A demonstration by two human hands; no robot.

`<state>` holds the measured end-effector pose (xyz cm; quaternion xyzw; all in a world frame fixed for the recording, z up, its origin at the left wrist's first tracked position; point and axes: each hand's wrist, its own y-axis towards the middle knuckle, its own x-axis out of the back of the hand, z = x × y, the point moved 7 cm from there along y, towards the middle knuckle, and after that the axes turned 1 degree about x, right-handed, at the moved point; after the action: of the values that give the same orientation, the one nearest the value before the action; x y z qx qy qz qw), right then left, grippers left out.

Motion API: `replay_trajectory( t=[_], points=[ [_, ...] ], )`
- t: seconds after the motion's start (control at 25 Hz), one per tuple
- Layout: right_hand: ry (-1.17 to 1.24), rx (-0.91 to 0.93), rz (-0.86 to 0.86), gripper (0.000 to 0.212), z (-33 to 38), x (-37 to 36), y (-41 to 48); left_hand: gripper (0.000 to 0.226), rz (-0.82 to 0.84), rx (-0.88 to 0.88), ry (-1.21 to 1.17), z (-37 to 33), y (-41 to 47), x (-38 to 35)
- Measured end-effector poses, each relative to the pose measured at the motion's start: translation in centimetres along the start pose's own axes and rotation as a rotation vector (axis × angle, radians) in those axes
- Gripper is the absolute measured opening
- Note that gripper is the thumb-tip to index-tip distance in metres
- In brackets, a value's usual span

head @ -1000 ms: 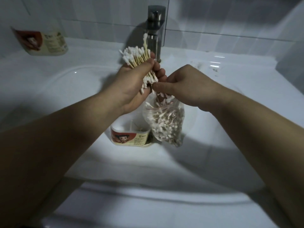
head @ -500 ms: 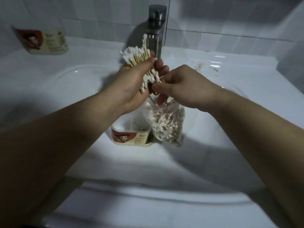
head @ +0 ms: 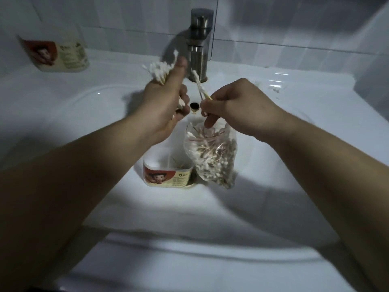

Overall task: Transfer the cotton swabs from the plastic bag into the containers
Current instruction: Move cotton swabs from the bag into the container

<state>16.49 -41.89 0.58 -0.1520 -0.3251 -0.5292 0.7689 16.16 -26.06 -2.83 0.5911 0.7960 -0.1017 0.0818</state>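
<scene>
My left hand (head: 166,102) grips a bundle of cotton swabs (head: 158,71), white tips fanned up and to the left. My right hand (head: 233,104) pinches a few swabs (head: 200,85) that point up toward the faucet. Its lower fingers reach to the open mouth of a clear plastic bag (head: 212,159), full of swabs, which hangs or stands in the sink bowl. Left of the bag stands an open white container (head: 168,173) with a red cartoon label and a few swabs inside.
A white sink (head: 210,218) fills the view. A steel faucet (head: 200,43) stands at the back centre, the overflow hole (head: 194,106) below it. A second labelled container (head: 56,55) lies on the ledge at back left. Tiled wall lies behind.
My hands have parted. The left hand moved left with its bundle; the right hand has drawn a few swabs up out of the bag.
</scene>
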Motion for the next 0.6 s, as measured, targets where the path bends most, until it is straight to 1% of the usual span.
replay_trajectory(
  t=[0.08,0.16,0.24,0.36,0.48,0.52,0.6],
  points=[
    [0.034,0.018,-0.038,0.025,0.2,0.3,0.0,0.023,0.147,-0.028,0.152,0.4,-0.8,-1.3],
    [0.016,0.045,-0.030,0.024,0.4,0.2,-0.2,0.016,0.242,-0.050,0.219,0.9,-1.3,-2.1],
    [-0.058,0.073,-0.022,0.024,0.4,-0.1,-0.1,0.010,0.218,-0.031,0.226,1.2,-1.3,-2.0],
    [-0.145,0.082,-0.027,0.022,0.4,-0.2,0.1,0.009,0.186,-0.008,0.195,1.1,-1.3,-1.9],
    [-0.208,0.059,-0.033,0.012,0.2,0.1,0.1,0.012,0.146,0.024,0.124,1.1,-0.9,-1.5],
    [-0.220,0.057,-0.042,0.013,0.3,0.3,0.1,0.011,0.126,0.034,0.103,1.1,-0.9,-1.3],
    [-0.220,0.069,-0.062,0.022,0.3,0.8,0.1,0.012,0.109,0.043,0.065,0.9,-0.8,-1.1]
  ],
)
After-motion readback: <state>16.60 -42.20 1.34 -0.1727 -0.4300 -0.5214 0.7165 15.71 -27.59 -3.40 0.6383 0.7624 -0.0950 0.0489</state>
